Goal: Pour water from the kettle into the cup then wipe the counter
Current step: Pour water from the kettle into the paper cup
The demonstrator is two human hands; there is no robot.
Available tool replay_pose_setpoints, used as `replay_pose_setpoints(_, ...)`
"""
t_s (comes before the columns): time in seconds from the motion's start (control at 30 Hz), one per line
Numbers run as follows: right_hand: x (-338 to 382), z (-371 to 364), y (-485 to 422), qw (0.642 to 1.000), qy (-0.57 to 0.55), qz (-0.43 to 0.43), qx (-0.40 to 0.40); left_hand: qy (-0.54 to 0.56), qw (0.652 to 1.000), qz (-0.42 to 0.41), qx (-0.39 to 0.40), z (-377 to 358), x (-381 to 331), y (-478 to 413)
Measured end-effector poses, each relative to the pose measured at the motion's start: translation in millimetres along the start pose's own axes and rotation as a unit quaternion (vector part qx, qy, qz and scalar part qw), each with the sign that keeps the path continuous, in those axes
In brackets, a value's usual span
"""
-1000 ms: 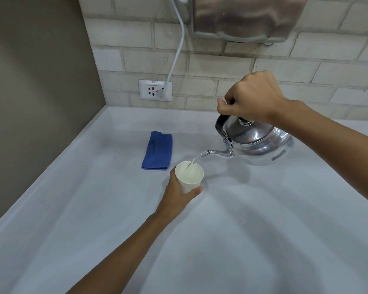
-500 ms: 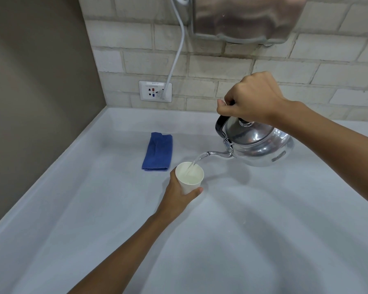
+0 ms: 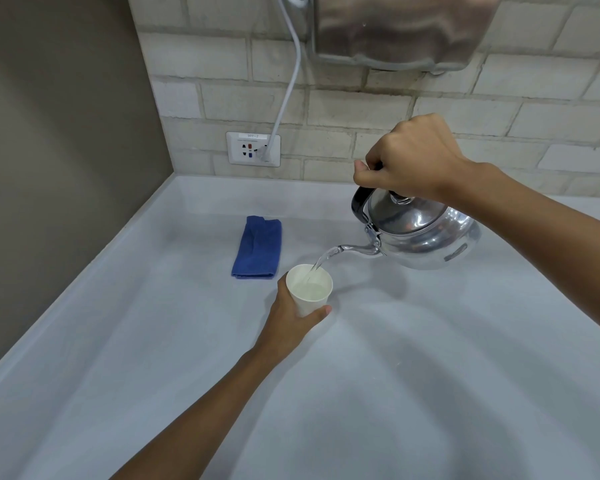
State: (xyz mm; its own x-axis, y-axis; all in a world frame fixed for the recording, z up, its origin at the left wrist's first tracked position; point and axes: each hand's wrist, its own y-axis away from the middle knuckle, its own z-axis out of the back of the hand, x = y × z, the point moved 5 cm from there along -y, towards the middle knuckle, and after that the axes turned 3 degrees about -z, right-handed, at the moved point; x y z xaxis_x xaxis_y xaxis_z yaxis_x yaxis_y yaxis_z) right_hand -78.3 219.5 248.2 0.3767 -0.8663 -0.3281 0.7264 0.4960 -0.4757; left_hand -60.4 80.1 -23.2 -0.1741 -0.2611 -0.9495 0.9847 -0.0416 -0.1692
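A shiny metal kettle (image 3: 426, 237) hangs tilted above the pale counter (image 3: 395, 375), its thin spout pointing left. My right hand (image 3: 409, 157) is closed around its black handle. A stream of water runs from the spout into a white paper cup (image 3: 310, 289) that stands on the counter. My left hand (image 3: 288, 323) wraps the cup from the near side. Water fills much of the cup. A folded blue cloth (image 3: 258, 247) lies flat just behind and left of the cup.
A brown side wall (image 3: 59, 150) bounds the counter on the left. On the brick back wall sits a white socket (image 3: 253, 148) with a plugged-in white cable (image 3: 286, 88) leading up to a metal appliance (image 3: 399, 29) mounted above.
The water level in the cup has risen a little. Both hands, the kettle and the cup have stayed almost where they were.
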Motion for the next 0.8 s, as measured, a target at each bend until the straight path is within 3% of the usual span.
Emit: replay_pose_setpoints(0.8, -1.5, -2.4, -2.0, 1.0, 0.012, 0.009, -0.006, 0.007, 1.0, -0.007, -0.006, -0.2, -0.7, 0.0)
